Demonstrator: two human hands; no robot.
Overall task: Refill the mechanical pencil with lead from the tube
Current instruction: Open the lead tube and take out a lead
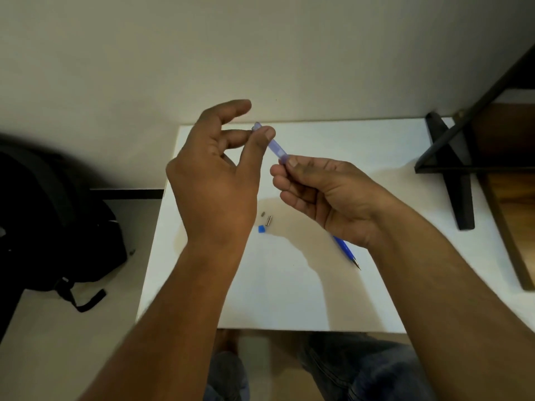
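Observation:
A translucent purple lead tube (pixel 276 146) is held up above the white table (pixel 362 140). My right hand (pixel 324 195) grips its lower end between thumb and fingers. My left hand (pixel 217 169) pinches the tube's top end with thumb and a fingertip, the other fingers spread. The blue mechanical pencil (pixel 346 251) lies on the table, mostly hidden under my right wrist, its metal tip pointing toward the near right. A small blue cap (pixel 261 229) and two small metal pieces (pixel 267 217) lie on the table below my hands.
A black backpack (pixel 58 227) sits on the floor to the left. A black stand (pixel 451 166) and a wooden panel (pixel 506 198) occupy the table's right side. A pale wall rises behind the table. My knees show under the near edge.

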